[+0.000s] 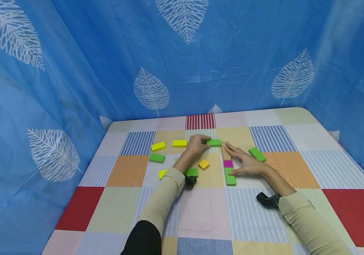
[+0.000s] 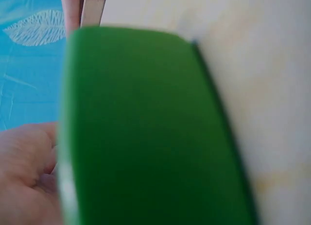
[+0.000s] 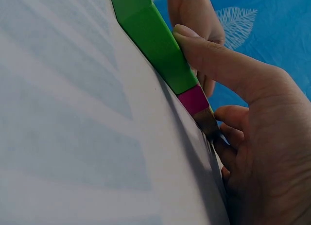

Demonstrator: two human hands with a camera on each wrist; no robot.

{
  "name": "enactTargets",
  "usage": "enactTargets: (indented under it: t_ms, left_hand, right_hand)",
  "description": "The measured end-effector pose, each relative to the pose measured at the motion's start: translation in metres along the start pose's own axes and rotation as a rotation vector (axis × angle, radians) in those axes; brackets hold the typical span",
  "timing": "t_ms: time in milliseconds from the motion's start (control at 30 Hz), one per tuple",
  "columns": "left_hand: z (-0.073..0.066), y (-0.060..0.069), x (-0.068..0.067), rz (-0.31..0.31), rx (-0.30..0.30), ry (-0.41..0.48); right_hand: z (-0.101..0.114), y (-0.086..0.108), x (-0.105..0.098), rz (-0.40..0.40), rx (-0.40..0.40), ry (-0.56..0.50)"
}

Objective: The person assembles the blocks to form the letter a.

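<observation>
In the head view my left hand (image 1: 196, 146) pinches the left end of a green block (image 1: 214, 143) lying crosswise at the back. To its right, a wooden block (image 1: 225, 154), a magenta block (image 1: 228, 164) and another green block (image 1: 230, 177) lie end to end in a line. My right hand (image 1: 247, 163) rests along the right side of this line, fingers stretched towards the wooden block and thumb touching the green one, as the right wrist view shows with the thumb (image 3: 187, 31). A near green block (image 2: 146, 128) fills much of the left wrist view.
Yellow blocks (image 1: 180, 143) and a green block (image 1: 157, 158) lie to the left. An orange-yellow block (image 1: 203, 164) sits between the arms. Another green block (image 1: 257, 154) is beyond the right hand. A blue leaf-patterned curtain (image 1: 233, 71) hangs behind the patchwork tablecloth (image 1: 204, 212).
</observation>
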State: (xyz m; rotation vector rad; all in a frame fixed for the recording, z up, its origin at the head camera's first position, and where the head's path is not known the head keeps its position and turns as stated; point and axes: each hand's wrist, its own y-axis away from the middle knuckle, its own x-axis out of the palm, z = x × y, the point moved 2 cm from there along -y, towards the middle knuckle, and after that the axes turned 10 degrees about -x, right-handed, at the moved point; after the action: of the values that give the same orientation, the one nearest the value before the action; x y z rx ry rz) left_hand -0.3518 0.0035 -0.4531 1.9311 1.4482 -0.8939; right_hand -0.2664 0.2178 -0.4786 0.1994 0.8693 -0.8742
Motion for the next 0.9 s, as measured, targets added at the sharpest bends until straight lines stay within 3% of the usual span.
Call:
enactTargets:
  t_ms: [100, 300, 467, 700, 900]
  left_hand:
    - [0.0, 0.0, 0.001, 0.0, -0.007, -0.027]
    - [0.0, 0.001, 0.003, 0.009, -0.03, 0.01]
    - [0.002, 0.005, -0.002, -0.011, -0.002, 0.04]
    - [0.018, 0.017, -0.022, -0.035, 0.005, 0.143]
    - [0.043, 0.025, -0.046, -0.127, 0.004, 0.17]
  right_hand:
    - [0.001, 0.0, 0.0, 0.002, -0.004, -0.003]
    - [0.001, 0.001, 0.0, 0.0, -0.004, -0.01]
    - [0.0, 0.001, -0.001, -0.001, -0.001, -0.011]
    - [0.0, 0.0, -0.002, -0.005, -0.002, -0.012]
    - [-0.001, 0.0, 0.0, -0.006, -0.011, -0.006]
